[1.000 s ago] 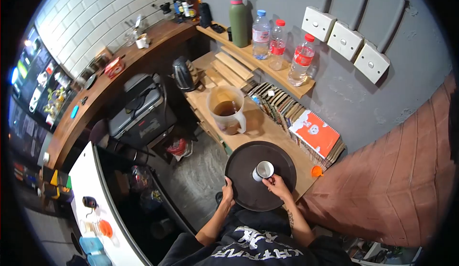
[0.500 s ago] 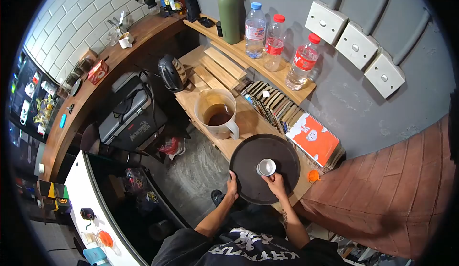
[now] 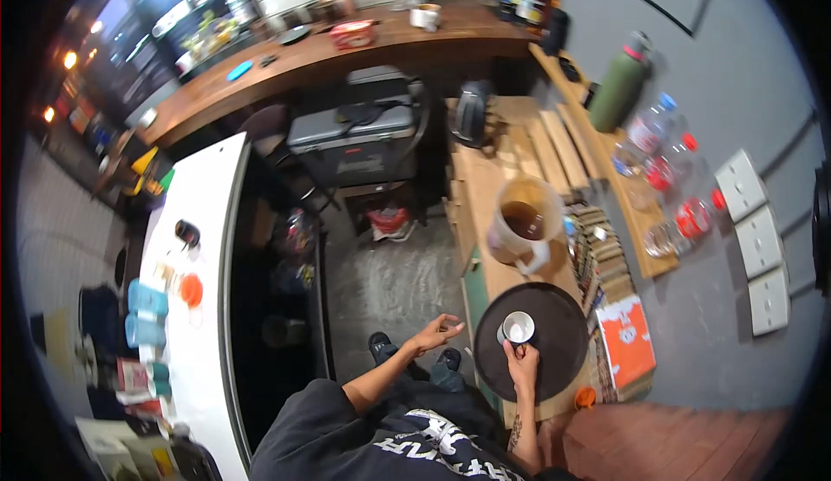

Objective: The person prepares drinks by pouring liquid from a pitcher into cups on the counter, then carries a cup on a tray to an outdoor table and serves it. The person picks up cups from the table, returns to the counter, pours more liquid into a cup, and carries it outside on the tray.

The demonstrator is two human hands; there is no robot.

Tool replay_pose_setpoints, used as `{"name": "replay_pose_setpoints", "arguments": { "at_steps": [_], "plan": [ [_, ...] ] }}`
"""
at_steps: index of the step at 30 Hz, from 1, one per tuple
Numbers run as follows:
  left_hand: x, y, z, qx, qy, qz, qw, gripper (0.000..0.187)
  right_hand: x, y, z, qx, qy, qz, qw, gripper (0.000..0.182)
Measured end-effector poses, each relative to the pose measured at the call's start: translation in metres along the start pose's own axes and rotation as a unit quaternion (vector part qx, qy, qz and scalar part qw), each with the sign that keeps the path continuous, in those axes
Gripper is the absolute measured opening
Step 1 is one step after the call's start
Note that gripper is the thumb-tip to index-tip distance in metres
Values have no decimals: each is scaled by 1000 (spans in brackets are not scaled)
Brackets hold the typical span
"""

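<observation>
My right hand [image 3: 523, 367] is closed on a small white cup [image 3: 518, 324] over the middle of the round dark brown tray [image 3: 554, 364]. Its fingers press on the near side of the cup, and the cup's mouth faces up. Left of the tray, my left hand [image 3: 435, 334] hangs over the floor with fingers apart, holding nothing. The tray lies on the wooden bench [image 3: 480, 260]. Just beyond it stands a large translucent jug [image 3: 517, 240] with brown liquid inside, its handle pointing towards the tray.
A black kettle [image 3: 473, 113] stands at the bench's far end. Bottles, including a green flask [image 3: 619, 90], line the wall shelf [image 3: 651, 263]. An orange-covered notebook [image 3: 627, 343] lies right of the tray. On my left is a white counter [image 3: 206, 247]; a grey cooler box [image 3: 355, 145] sits ahead.
My left hand has come off the tray's edge and moved left, its fingers spreading. My right hand still holds the cup over the tray. The view has swung to the left.
</observation>
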State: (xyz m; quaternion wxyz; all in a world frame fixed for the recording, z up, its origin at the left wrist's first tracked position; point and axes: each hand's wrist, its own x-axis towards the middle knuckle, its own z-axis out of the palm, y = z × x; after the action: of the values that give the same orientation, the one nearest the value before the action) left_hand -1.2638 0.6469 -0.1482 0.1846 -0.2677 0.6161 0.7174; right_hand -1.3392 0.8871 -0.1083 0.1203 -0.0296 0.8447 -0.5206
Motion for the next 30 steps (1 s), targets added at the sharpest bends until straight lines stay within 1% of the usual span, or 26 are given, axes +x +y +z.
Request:
{"name": "replay_pose_setpoints", "arguments": {
  "at_steps": [1,2,4,5,6,7,8,11,12,14,15,17,18,19,20,22,24,25,26,27,28,29,30],
  "plan": [
    [-14,3,-13,-30,-7,10,999,66,1,-26,6,-14,-42,-12,999,46],
    [-30,5,-25,-44,13,15,999,66,2,-44,16,-29,-83,-25,996,46],
    [-67,18,-47,23,30,132,991,71,6,-63,44,-33,-136,-71,988,46],
    [-84,23,-58,13,50,139,989,71,8,-72,60,-30,-189,-92,977,43],
    [-103,27,-69,22,70,177,981,76,6,-82,78,-28,-242,-110,964,42],
    [-123,31,-80,33,91,214,972,81,-1,-103,94,-32,-280,-117,952,38],
    [-146,36,-91,23,113,218,969,81,-8,-127,111,-37,-298,-130,945,38],
    [-207,32,-130,30,216,289,932,89,-35,-183,168,-83,-443,-164,878,31],
    [-227,27,-146,22,239,288,927,89,-46,-198,189,-87,-461,-174,866,31],
    [-268,14,-175,77,311,292,901,89,-74,-223,232,-87,-528,-214,817,30],
    [-286,2,-187,70,330,288,896,89,-91,-234,254,-74,-552,-233,797,36],
    [-321,-19,-217,33,381,318,868,90,-123,-250,303,-63,-595,-241,764,35],
    [-337,-30,-228,20,403,313,860,90,-138,-251,323,-55,-627,-233,742,33],
    [-355,-41,-241,40,442,308,841,89,-151,-244,348,-47,-652,-232,720,32],
    [-375,-54,-252,59,483,298,821,89,-169,-256,366,-58,-675,-235,696,32],
    [-412,-73,-263,45,547,262,794,88,-208,-288,399,-73,-712,-303,629,24],
    [-437,-103,-272,37,604,244,758,89,-238,-290,437,-77,-754,-304,576,25],
    [-450,-117,-273,16,627,211,750,89,-254,-293,453,-94,-771,-309,549,25],
    [-465,-123,-272,6,646,200,737,89,-269,-297,468,-110,-786,-314,522,26],
    [-481,-124,-269,-5,680,160,715,87,-286,-300,482,-105,-798,-340,486,26],
    [-495,-126,-267,-17,711,120,692,86,-302,-301,495,-109,-810,-342,464,26],
    [-506,-130,-266,-29,737,107,667,82,-318,-299,507,-110,-824,-349,433,26],
    [-515,-137,-265,-39,749,97,655,82,-332,-297,517,-111,-836,-355,404,26]
  ]
}}
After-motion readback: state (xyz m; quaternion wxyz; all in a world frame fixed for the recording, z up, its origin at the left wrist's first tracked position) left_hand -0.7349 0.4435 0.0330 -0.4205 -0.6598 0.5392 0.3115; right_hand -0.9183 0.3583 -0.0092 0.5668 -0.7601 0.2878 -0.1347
